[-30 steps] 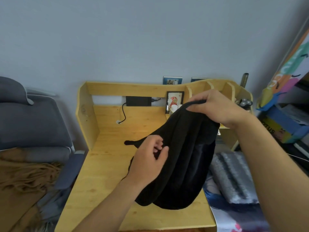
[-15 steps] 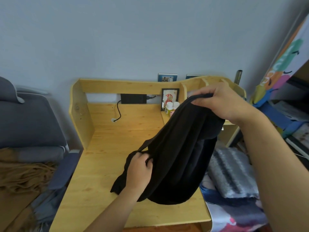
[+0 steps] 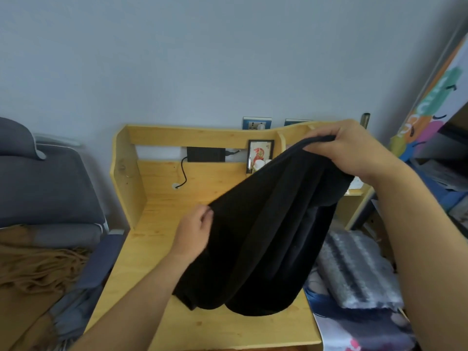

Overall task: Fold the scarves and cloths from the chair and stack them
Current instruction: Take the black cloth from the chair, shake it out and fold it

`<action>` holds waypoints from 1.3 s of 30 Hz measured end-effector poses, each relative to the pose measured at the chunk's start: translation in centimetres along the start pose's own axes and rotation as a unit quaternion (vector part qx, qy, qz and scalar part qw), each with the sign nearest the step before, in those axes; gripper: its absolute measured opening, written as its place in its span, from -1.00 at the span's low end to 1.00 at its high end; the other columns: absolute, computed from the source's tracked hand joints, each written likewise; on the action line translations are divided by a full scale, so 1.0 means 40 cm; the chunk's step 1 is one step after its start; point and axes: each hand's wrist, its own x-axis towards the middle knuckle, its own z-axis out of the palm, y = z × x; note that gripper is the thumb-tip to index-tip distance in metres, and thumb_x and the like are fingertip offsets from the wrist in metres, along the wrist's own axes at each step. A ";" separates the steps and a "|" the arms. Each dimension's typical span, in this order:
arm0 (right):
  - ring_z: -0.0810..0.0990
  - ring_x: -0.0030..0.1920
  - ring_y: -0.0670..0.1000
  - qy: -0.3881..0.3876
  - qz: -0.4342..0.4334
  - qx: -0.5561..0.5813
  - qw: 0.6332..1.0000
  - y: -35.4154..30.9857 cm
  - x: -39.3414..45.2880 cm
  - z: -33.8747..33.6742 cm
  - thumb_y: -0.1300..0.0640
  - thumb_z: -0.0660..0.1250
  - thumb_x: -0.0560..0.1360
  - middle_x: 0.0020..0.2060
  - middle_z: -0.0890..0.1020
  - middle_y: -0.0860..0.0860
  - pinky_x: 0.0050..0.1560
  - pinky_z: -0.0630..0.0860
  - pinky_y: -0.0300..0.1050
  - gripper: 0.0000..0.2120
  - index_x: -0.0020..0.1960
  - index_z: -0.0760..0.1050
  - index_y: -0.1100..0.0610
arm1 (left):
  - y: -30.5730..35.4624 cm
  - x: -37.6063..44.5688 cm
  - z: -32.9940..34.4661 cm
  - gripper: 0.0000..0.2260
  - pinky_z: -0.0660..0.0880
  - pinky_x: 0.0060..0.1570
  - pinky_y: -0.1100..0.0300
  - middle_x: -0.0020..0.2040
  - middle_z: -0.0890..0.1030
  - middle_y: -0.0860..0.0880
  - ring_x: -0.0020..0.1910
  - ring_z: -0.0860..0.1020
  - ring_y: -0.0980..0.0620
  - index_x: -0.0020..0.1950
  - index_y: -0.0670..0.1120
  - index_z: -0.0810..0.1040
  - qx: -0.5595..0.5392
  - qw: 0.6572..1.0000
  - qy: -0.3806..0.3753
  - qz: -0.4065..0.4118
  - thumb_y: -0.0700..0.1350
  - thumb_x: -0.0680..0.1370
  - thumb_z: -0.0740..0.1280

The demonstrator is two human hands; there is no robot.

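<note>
A black cloth (image 3: 266, 231) hangs over the wooden desk (image 3: 157, 239), stretched between both hands, its lower folds drooping to the desk's front right. My right hand (image 3: 354, 150) pinches its upper edge, raised at the back right. My left hand (image 3: 195, 231) grips the cloth's left edge lower down, over the desk's middle. A brown fringed scarf (image 3: 35, 269) and a grey-blue cloth (image 3: 73, 310) lie on the grey chair (image 3: 43, 188) at the left.
The desk has raised side and back walls, a black power adapter (image 3: 205, 154) with a cable, a small framed picture (image 3: 260, 154) and small bottles at the back. A grey patterned fabric bundle (image 3: 359, 269) lies right of the desk. Colourful shelves stand at far right.
My left hand went from reaching at the cloth to gripping its left edge, then pulled it up and left, spreading the cloth. My right hand stayed raised, holding the top edge.
</note>
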 end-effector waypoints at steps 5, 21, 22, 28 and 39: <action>0.64 -0.01 0.09 0.041 0.063 -0.096 0.993 0.113 0.096 0.021 0.10 0.41 0.57 -0.15 0.69 -0.01 -0.02 0.50 -0.06 -0.91 -0.08 0.68 0.00 | 0.060 0.168 -0.284 -0.83 0.48 -0.14 0.05 -0.22 0.60 0.05 -0.19 0.54 0.09 -0.10 -0.01 0.63 0.084 0.992 0.068 0.060 -0.06 0.66 0.32; 0.51 -0.16 0.08 0.325 0.032 0.017 0.945 -0.059 0.342 -0.089 0.02 0.30 0.59 -0.24 0.59 0.08 -0.18 0.29 -0.14 -0.80 -0.12 0.58 0.10 | 0.365 0.339 -0.496 -0.90 0.49 -0.05 0.26 -0.13 0.68 0.06 -0.11 0.62 0.11 -0.10 -0.01 0.68 -0.017 0.990 0.121 0.075 -0.09 0.60 0.41; 0.51 -0.16 0.08 0.321 0.037 0.021 0.946 -0.052 0.334 -0.085 0.02 0.30 0.59 -0.23 0.59 0.07 -0.17 0.30 -0.15 -0.81 -0.11 0.58 0.09 | 0.359 0.335 -0.495 -0.89 0.46 -0.07 0.28 -0.14 0.68 0.07 -0.12 0.61 0.13 -0.12 0.01 0.68 -0.014 0.992 0.106 0.071 -0.08 0.60 0.42; 0.58 -0.13 0.05 0.295 0.018 0.048 0.954 -0.046 0.302 -0.082 0.02 0.36 0.57 -0.26 0.62 -0.03 -0.10 0.46 -0.12 -0.85 -0.05 0.67 0.06 | 0.306 0.329 -0.481 -0.93 0.57 0.00 0.17 -0.13 0.69 0.05 -0.09 0.65 0.06 -0.11 -0.02 0.69 0.073 0.993 0.058 0.066 -0.09 0.57 0.45; 0.70 -0.08 -0.11 -0.083 -0.033 -0.016 0.996 -0.037 0.201 -0.070 0.08 0.43 0.55 -0.12 0.74 -0.10 -0.03 0.54 -0.22 -0.92 -0.03 0.72 -0.01 | 0.159 0.305 -0.456 -0.78 0.45 0.13 0.13 0.12 0.69 -0.04 0.13 0.61 -0.04 0.15 -0.10 0.71 0.091 0.989 0.116 -0.006 -0.08 0.68 0.28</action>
